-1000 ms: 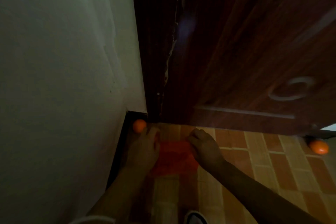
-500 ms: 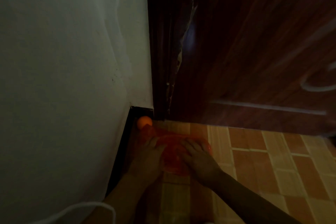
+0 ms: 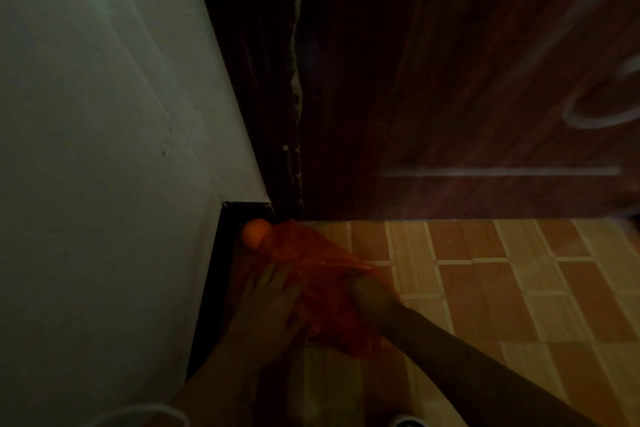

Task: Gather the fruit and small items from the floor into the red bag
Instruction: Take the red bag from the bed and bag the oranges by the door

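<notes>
The red bag (image 3: 311, 274) lies on the tiled floor (image 3: 519, 288) in the far-left corner, between the white wall (image 3: 104, 114) and the dark wooden door (image 3: 450, 80). Half a second ago it sat bunched low between the two hands; now it is stretched out toward the corner, and its far edge touches or overlaps the orange fruit (image 3: 255, 233) beside the black skirting (image 3: 211, 288). The fruit has not shifted from its spot against the skirting. I judge the bag is being opened and drawn up to the fruit so it can be scooped or rolled in; the fruit does not look to be inside yet.

The left hand (image 3: 266, 308) reaches in from the near left, palm down, its fingers laid along the bag's left side. Whether its grip pinches the plastic or only presses on it, I cannot tell in this dim light. The right hand (image 3: 367, 291) comes in from the near right on a long straight forearm and appears sunk into the bag, with the plastic wrapped over it; its fingers are hidden, so the state of that grip cannot be told either.

A shoe toe (image 3: 408, 421) shows at the near edge.
</notes>
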A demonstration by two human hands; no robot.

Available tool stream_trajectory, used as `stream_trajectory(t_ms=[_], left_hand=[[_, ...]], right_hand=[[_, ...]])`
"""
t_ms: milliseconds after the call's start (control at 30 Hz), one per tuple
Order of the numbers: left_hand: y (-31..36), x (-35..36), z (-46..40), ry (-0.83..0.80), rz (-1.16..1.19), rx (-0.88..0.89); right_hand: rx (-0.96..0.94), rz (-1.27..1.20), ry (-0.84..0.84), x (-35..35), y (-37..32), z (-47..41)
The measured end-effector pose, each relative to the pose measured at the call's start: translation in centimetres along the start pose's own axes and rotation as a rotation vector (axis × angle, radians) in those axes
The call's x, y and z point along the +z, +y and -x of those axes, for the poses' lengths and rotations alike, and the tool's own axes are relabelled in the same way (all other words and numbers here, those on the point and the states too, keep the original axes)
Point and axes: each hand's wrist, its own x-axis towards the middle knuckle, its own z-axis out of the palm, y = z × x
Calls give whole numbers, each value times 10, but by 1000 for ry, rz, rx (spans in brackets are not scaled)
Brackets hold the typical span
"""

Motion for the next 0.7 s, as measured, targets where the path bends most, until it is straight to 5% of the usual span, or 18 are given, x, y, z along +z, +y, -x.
stream_trajectory(t_ms=[300,700], left_hand=[[8,-8,0,-195,-109,-31],[32,0,2,-200,-318,163]], right_hand=[[113,-1023,394,-92,-62,71],[591,-1566,331,-69,-40,78]])
